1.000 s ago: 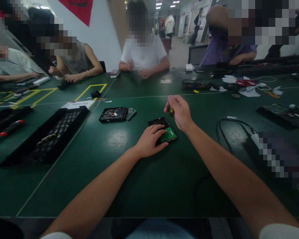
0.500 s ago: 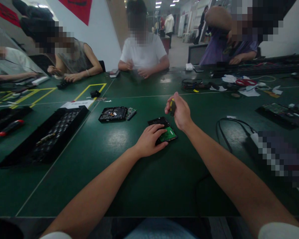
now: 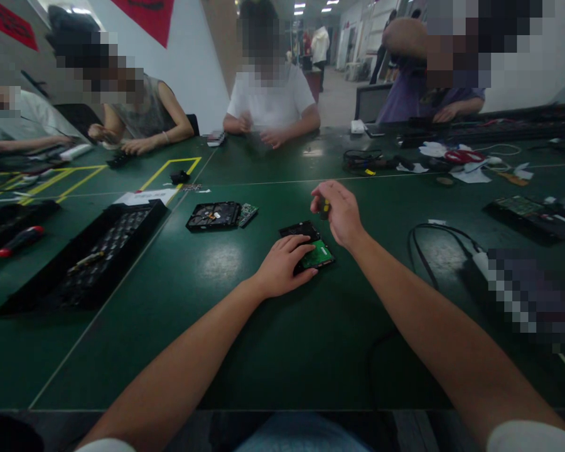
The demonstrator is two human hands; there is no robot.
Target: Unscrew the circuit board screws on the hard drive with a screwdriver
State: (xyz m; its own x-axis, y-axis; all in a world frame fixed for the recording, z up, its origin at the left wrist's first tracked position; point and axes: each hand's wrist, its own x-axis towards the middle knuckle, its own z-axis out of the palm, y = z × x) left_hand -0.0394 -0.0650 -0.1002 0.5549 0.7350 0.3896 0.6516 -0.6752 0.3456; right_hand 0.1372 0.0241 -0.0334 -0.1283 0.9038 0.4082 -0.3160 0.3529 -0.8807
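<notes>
A hard drive (image 3: 324, 252) with a green circuit board lies on the green table in front of me. My left hand (image 3: 285, 263) rests over its left side, thumb along the near edge and fingers across the top, holding it against the table. Just above and to the right, my right hand (image 3: 339, 212) is closed around a screwdriver (image 3: 325, 207) with a black and yellow handle. Its shaft and tip cannot be made out, so whether it touches the drive is unclear.
Left of the drive lie another hard drive (image 3: 213, 216) and a loose circuit board (image 3: 248, 215). A long black tray (image 3: 136, 235) and a red-black screwdriver (image 3: 21, 242) sit further left. On the right are a third drive (image 3: 534, 216) and a cable (image 3: 412, 242). Several people sit opposite.
My right hand has shifted and turned slightly around the screwdriver, its knuckles a little lower and less of the handle showing. My left hand and the hard drive have stayed put.
</notes>
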